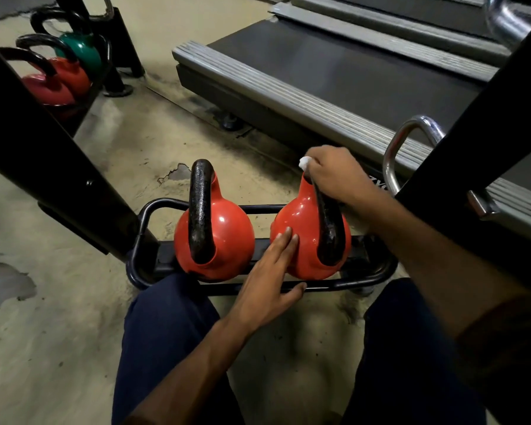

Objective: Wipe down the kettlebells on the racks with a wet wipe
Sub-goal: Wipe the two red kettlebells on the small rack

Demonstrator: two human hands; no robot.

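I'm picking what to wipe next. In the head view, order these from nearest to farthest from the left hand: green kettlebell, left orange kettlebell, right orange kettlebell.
1. Right orange kettlebell: the left hand touches its side with straight fingers.
2. Left orange kettlebell: right beside the first, on the hand's left.
3. Green kettlebell: far off, at the upper left of the view.
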